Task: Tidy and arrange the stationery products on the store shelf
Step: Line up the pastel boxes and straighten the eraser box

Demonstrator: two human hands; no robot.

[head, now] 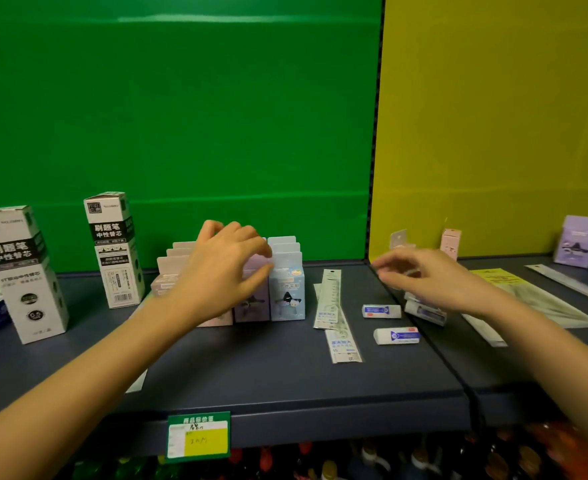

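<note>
The left hand (225,268) reaches over the dark shelf (268,372) with fingers spread, its fingertips resting on the tops of a cluster of small pastel boxes (287,292); it grips nothing that can be seen. These boxes stand upright in tight rows, pink on the left, purple in the middle, blue on the right, mid-shelf against the green back panel (181,98). The right hand (427,282) hovers blurred above the shelf joint, fingers loosely curled and pointing left; whether it holds anything cannot be told. Below it lie 2 white erasers (396,336), well apart from the boxes, and beside them flat packaged rulers (334,313). 2 tall white refill boxes (116,251) stand at the left. A green price tag (199,436) hangs on the shelf edge. Further pastel boxes stand before the yellow panel (510,116) at right.
</note>
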